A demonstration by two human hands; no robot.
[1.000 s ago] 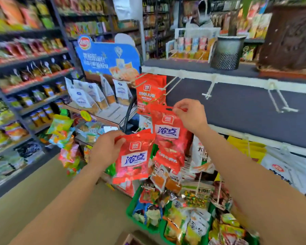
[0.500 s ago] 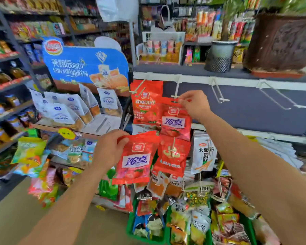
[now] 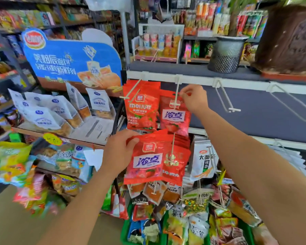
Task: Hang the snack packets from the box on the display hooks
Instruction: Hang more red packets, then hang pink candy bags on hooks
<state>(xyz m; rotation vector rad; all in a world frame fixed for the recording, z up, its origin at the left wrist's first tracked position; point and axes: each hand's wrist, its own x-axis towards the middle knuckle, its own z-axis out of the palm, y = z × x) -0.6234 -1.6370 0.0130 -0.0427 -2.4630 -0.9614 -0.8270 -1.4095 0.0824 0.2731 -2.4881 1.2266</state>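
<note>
Mid-hang: my right hand (image 3: 194, 98) pinches top of red packet (image 3: 175, 115) on hook (image 3: 176, 91). Left hand (image 3: 120, 152) grips spare packet (image 3: 147, 161). Next: seat, release, thread spare.

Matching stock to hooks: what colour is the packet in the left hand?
Red, with a white label lettered in purple; snack packet in left hand, head view.

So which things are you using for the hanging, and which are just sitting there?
Using: left hand holding a red packet; right hand pinching another red packet at the white hook; empty hook.
Just there: blue sign; mesh bin; white bread bags.
</note>
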